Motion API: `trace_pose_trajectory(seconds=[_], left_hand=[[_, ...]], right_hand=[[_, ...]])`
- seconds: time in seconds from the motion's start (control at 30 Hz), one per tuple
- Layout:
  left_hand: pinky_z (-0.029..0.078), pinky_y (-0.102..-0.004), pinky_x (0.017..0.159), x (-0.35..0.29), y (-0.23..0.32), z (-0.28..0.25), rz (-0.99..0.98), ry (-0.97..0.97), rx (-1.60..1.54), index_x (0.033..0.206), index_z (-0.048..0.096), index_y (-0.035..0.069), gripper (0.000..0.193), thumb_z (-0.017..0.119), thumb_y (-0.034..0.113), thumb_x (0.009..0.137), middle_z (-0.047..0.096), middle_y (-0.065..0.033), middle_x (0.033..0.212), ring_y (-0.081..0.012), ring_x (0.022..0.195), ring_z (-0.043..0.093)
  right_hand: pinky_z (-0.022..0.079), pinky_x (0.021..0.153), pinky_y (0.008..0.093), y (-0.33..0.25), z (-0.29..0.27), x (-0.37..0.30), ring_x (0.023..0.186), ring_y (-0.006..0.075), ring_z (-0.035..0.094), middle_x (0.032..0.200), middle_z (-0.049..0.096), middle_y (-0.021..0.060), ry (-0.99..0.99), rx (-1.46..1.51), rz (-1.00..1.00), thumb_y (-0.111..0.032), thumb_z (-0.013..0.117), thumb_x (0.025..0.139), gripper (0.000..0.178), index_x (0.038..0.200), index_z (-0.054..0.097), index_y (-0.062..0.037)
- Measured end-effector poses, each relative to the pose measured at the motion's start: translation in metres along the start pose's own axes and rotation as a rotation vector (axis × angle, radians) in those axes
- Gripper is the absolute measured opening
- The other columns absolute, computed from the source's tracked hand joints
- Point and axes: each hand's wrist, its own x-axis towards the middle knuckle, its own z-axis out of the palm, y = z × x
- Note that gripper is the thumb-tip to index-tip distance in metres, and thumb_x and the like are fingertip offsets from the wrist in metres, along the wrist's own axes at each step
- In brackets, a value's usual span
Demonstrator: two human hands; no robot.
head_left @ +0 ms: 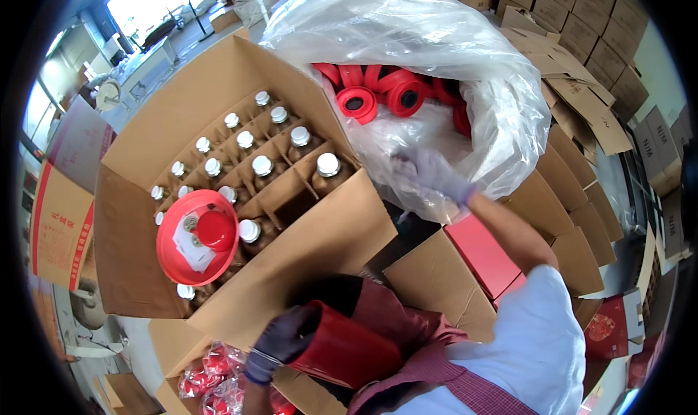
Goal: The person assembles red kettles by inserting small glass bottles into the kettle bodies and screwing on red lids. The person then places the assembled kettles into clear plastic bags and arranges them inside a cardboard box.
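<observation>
Left hand (280, 342): dark-gloved; I observe it grasping the edge of a red box (352, 353).
Red box: near, tilted, in front of the apron (429, 375).
Right hand (429, 174): pale-gloved, blurred at the plastic bag (505, 117); from my feed I cannot tell whether it grips.
Plastic bag: far right, containing red round pieces (356, 107).
Carton (327, 237): left, holding white-capped bottles (329, 166); red bowl (168, 233) atop them.

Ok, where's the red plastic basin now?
Left of centre in the head view, the red plastic basin sits atop white-capped bottles in the carton, beyond the left hand.
</observation>
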Motion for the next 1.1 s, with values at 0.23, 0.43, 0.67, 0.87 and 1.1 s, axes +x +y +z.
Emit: trace_pose_trajectory(seconds=[0.23, 0.43, 0.67, 0.87, 1.1], left_hand=[[0.048, -0.0393, 0.095, -0.05, -0.019, 0.001, -0.112, 0.155, -0.568, 0.134, 0.052, 0.002, 0.05, 0.065, 0.016, 0.088, 0.058, -0.0241, 0.123, -0.0355, 0.114, 0.059], [0.034, -0.046, 0.11, -0.053, 0.006, 0.007, -0.052, 0.184, -0.268, 0.141, 0.044, 0.0, 0.075, 0.071, 0.041, 0.084, 0.044, -0.0195, 0.144, -0.0379, 0.135, 0.039], [0.042, -0.0406, 0.103, -0.034, -0.005, 0.005, -0.051, 0.223, -0.229, 0.13, 0.057, 0.0, 0.071, 0.08, 0.022, 0.067, 0.054, -0.0203, 0.134, -0.033, 0.123, 0.054], [0.047, -0.04, 0.094, -0.028, -0.01, 0.002, 0.089, 0.244, -0.317, 0.113, 0.069, 0.004, 0.045, 0.08, 0.022, 0.073, 0.057, -0.0213, 0.129, -0.0359, 0.114, 0.058], [0.05, -0.0387, 0.086, -0.003, -0.003, -0.014, 0.252, 0.22, -0.374, 0.103, 0.069, 0.003, 0.03, 0.078, 0.013, 0.075, 0.061, -0.018, 0.12, -0.0344, 0.107, 0.061]], right_hand=[[0.049, 0.086, 0.047, 0.28, -0.034, 0.027, 0.1, 0.0334, 0.064, 0.109, 0.065, 0.0183, -0.543, -0.802, 0.851, -0.034, 0.056, 0.086, 0.043, 0.118, 0.061, -0.0058], [0.049, 0.086, 0.0438, 0.304, -0.075, 0.003, 0.096, 0.0316, 0.064, 0.103, 0.067, 0.0166, -0.475, -0.779, 0.914, -0.039, 0.052, 0.089, 0.047, 0.119, 0.059, -0.0029], [0.048, 0.087, 0.04, 0.202, -0.207, 0.096, 0.092, 0.0296, 0.064, 0.096, 0.069, 0.0147, 0.044, -0.694, 0.661, -0.045, 0.048, 0.093, 0.053, 0.119, 0.057, 0.0003], [0.05, 0.065, 0.0337, -0.111, -0.163, 0.097, 0.067, 0.0239, 0.063, 0.075, 0.064, 0.0159, 0.444, -0.164, -0.214, -0.026, 0.063, 0.089, 0.041, 0.124, 0.057, -0.0048], [0.049, 0.062, 0.0424, 0.062, -0.085, 0.005, 0.067, 0.0307, 0.064, 0.069, 0.061, 0.0155, -0.322, -0.631, -0.052, -0.023, 0.053, 0.092, 0.021, 0.101, 0.062, -0.0055]])
